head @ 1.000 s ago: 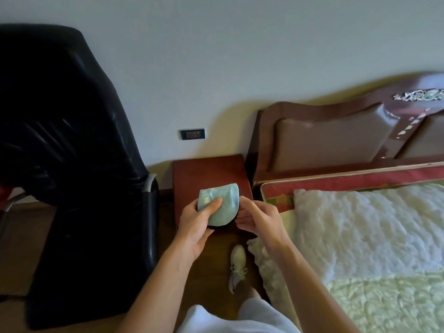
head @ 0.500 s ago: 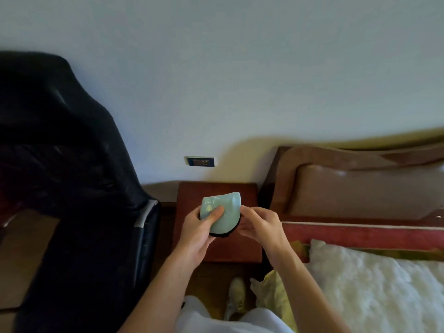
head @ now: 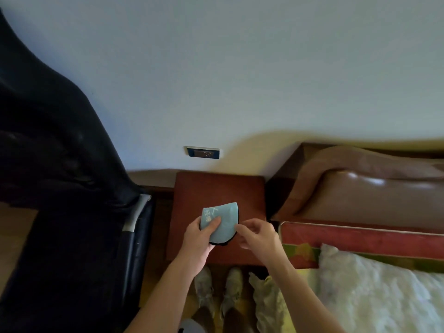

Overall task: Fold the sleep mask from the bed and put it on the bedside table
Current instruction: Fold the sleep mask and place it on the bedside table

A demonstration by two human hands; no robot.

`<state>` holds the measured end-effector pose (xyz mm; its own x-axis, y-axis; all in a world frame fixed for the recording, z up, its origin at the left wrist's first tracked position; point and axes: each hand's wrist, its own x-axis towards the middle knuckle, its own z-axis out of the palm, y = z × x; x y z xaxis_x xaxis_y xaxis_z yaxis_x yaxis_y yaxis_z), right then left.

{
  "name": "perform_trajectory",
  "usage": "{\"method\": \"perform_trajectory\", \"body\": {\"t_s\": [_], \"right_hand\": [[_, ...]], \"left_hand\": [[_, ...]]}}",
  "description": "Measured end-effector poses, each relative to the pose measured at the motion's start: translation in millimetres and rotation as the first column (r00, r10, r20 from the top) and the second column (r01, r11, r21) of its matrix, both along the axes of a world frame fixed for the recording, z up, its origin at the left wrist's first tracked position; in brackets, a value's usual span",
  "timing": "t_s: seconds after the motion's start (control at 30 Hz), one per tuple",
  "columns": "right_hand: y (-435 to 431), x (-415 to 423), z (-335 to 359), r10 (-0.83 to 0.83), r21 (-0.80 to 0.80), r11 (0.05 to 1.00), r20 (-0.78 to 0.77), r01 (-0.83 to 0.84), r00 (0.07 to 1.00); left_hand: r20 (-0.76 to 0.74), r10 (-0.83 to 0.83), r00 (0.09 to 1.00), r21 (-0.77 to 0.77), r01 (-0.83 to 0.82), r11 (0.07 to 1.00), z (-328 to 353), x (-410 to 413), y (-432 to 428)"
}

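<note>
The folded sleep mask [head: 225, 221] is pale teal with a black edge underneath and hangs just above the reddish-brown bedside table [head: 216, 188]. My left hand [head: 199, 239] grips its left side, thumb pressed on top. My right hand [head: 258, 235] is at the mask's right edge, fingers curled, fingertips touching or nearly touching the black edge. The bed [head: 372, 289] with its white fluffy cover lies to the right.
A black leather chair [head: 60, 188] stands left of the table, close to it. A wall socket [head: 203, 152] sits above the table. The padded brown headboard [head: 360, 188] rises at the right. My two light shoes [head: 218, 292] stand on the floor before the table.
My view has swung left and closer, so the bedside table now lies directly under my hands. The mask has come down nearer the tabletop, and my right hand has loosened at its edge.
</note>
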<state>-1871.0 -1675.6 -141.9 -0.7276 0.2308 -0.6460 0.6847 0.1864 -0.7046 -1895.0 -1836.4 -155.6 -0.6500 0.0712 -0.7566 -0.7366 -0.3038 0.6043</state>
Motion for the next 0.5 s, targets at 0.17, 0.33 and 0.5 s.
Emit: {"method": "perform_trajectory", "body": {"t_s": [0.17,0.33,0.5], "right_hand": [[1.8,-1.2,-77.4,0.042,0.100,0.994,0.081,-0.050,0.996],[11.9,-0.1,-166.2,0.114,0.212,0.968,0.124,-0.138,0.986],[21.0,4.3,-240.2,0.203,0.313,0.920,0.129,-0.234,0.971]], "left_hand": [[0.083,-0.020,0.996,-0.069,0.025,0.997,-86.1,-10.2,-9.1],[0.135,-0.062,0.989,-0.169,0.084,0.982,-192.1,-19.6,-9.3],[0.097,-0.128,0.987,-0.318,0.153,0.936,-269.6,-32.8,-0.5]]}}
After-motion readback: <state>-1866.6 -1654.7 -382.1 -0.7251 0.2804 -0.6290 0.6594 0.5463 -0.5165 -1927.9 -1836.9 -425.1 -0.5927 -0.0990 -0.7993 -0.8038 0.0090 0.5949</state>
